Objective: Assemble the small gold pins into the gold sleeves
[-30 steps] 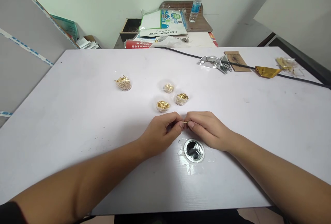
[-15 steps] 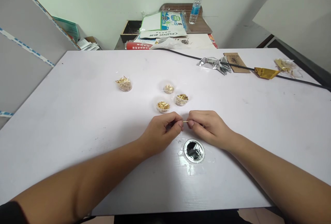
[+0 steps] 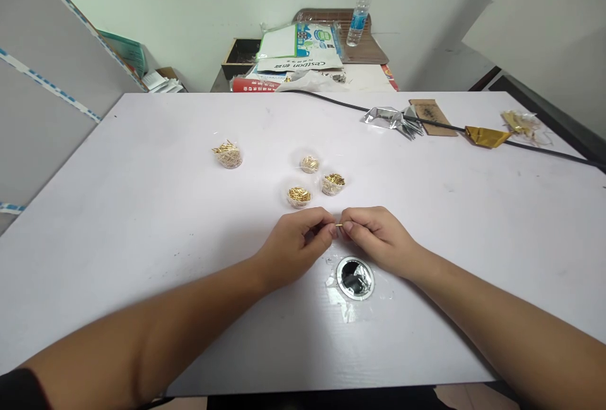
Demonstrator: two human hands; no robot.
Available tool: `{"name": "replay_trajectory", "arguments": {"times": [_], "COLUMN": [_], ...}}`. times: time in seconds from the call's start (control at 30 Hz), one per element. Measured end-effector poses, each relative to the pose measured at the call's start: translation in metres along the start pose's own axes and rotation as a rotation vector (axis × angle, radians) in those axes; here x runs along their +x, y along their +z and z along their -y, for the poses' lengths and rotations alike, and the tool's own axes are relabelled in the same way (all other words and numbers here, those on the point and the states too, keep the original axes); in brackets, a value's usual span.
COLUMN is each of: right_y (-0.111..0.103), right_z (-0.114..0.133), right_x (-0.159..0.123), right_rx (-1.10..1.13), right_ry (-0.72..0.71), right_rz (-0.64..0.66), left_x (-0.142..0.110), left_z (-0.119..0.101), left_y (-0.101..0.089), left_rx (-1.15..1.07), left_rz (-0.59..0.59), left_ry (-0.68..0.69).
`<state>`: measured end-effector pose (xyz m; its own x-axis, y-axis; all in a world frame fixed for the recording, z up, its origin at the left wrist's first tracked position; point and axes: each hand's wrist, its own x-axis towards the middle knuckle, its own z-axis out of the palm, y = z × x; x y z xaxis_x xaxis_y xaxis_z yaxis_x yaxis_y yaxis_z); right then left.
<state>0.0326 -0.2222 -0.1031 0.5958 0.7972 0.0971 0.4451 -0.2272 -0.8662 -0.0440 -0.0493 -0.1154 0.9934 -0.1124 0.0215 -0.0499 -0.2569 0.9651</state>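
Between my two hands runs a thin gold-coloured metal pin (image 3: 339, 225), of which only a short middle piece shows. My left hand (image 3: 303, 242) pinches one end of it between thumb and forefinger. At the other end, my right hand (image 3: 376, 236) is closed in a pinch too. Whether the pin is one piece or two joined parts is too small to tell. Just beyond the fingers stand small clear cups of gold pins: a near cup (image 3: 299, 196), a right cup (image 3: 332, 183) and a back cup (image 3: 309, 163).
A fuller cup of longer gold pins (image 3: 228, 154) stands off to the left. Nearer me, a round black-and-silver disc (image 3: 355, 278) is taped to the white table (image 3: 142, 208). A black cable (image 3: 445, 122) crosses the back right, past silver foil (image 3: 386, 117) and a gold packet (image 3: 487, 136).
My fingertips have come slightly closer together, so less of the pin shows between them. The whole view has shifted a little downward; the cups have stayed put.
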Motion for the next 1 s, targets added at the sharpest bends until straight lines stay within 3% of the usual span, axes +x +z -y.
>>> {"name": "replay_trajectory", "arguments": {"times": [0.4,0.7,1.0], "right_y": [-0.0011,-0.0004,-0.0014], "right_z": [-0.0038,-0.0024,-0.0032], "right_x": [-0.0022,-0.0005,-0.0008], "right_rx": [-0.129,-0.146,-0.114], "right_ry": [-0.136,-0.202,-0.114], "right_rz": [-0.092,-0.078,-0.029], "left_x": [-0.0015,-0.0010,0.0006], "left_z": [0.0004,-0.0017,-0.0010], "left_y": [-0.0004,0.0006,0.0001], "left_rx": [0.016,0.002,0.002], "left_rz": [-0.016,-0.017,-0.042], "left_ry": [-0.032,-0.017,-0.005]}}
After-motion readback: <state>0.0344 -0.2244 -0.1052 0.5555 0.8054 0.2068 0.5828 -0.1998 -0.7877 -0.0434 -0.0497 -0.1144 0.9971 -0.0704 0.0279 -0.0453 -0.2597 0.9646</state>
